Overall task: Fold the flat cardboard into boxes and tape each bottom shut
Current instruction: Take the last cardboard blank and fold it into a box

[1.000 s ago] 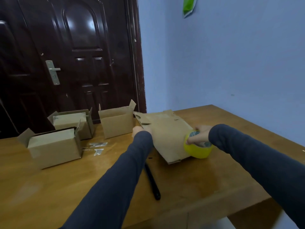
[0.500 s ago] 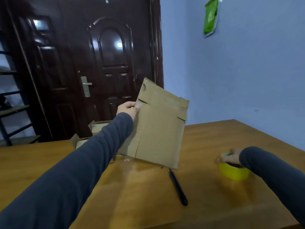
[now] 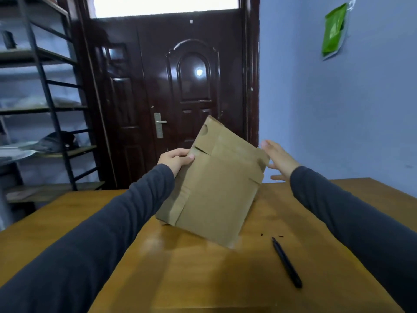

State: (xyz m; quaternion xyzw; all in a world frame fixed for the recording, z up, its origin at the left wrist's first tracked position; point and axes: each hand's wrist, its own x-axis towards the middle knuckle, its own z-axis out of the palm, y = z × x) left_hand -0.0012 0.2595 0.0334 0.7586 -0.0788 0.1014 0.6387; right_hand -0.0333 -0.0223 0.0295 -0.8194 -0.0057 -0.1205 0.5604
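Observation:
A flat brown cardboard box blank [image 3: 216,188] is held up above the wooden table [image 3: 203,279], tilted, with its flaps at the top. My left hand [image 3: 177,160] grips its upper left edge. My right hand [image 3: 278,160] hovers just beside the blank's upper right corner, fingers spread, holding nothing. The tape roll and the folded boxes are out of view.
A black pen-like tool [image 3: 286,263] lies on the table to the right of the blank. A dark door [image 3: 180,91] stands behind the table, a metal shelf rack [image 3: 45,98] at the left, and a blue wall with a green packet [image 3: 334,30] at the right.
My left hand has lifted the cardboard off the table and held it upright. My right hand let go of the yellow tape roll and rose to the blank's right edge. The view tilted upward.

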